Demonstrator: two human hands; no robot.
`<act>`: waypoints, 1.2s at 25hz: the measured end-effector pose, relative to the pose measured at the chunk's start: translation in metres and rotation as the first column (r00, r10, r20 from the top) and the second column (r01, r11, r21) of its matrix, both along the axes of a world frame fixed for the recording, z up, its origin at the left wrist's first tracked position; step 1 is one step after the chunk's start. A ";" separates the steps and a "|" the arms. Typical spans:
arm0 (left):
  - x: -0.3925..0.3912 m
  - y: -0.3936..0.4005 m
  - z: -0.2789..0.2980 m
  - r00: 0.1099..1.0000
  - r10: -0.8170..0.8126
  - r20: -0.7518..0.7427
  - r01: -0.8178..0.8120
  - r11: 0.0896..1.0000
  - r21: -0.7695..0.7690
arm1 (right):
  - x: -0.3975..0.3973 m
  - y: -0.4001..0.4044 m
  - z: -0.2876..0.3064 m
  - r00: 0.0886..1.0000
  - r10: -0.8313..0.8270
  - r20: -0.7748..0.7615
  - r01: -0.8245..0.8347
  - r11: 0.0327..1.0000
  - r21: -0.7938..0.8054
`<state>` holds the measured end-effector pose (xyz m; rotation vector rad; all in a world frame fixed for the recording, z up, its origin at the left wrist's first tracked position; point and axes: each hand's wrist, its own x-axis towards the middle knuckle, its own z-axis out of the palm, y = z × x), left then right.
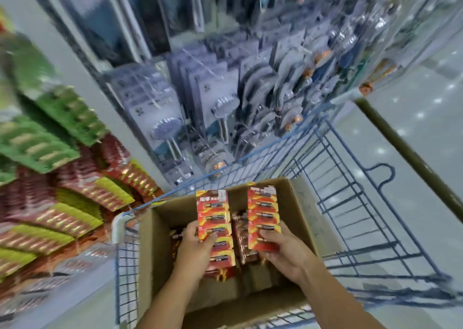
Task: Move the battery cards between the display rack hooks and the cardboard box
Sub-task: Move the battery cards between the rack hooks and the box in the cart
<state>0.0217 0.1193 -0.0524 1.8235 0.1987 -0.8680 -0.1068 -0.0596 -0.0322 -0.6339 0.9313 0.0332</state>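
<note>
Head view: wire cart (350, 203) rings cardboard box (150, 241), rack (62, 178) left.

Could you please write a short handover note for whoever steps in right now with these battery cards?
Left hand grips one strip of battery cards; right hand grips a second strip. Both strips are held upright over the open cardboard box, which sits in a blue wire cart.
More cards lie in the box.
The display rack at left already carries many cards.
Left: hang both held strips, then the rest.
</note>
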 end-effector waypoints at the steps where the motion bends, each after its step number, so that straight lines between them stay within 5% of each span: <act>1: 0.001 0.008 0.023 0.998 0.040 0.039 -0.038 0.998 -0.049 | 0.003 0.002 0.020 0.995 0.077 0.056 -0.073 0.996 -0.056; 5: -0.008 0.046 0.110 0.962 0.207 0.178 -0.169 0.964 -0.206 | 0.027 0.019 0.113 0.918 0.331 0.218 -0.275 0.929 -0.249; 11: -0.038 0.108 0.227 0.831 0.481 0.279 -0.341 0.837 -0.428 | 0.059 0.072 0.224 0.771 0.493 0.403 -0.311 0.844 -0.438; 18: -0.054 0.185 0.316 0.643 0.618 0.453 -0.412 0.778 -0.475 | 0.075 0.148 0.308 0.630 0.641 0.439 -0.315 0.727 -0.610; 30: 0.068 0.320 0.385 0.539 0.622 0.569 -0.339 0.778 -0.529 | 0.203 0.294 0.372 0.626 0.652 0.428 -0.193 0.661 -0.725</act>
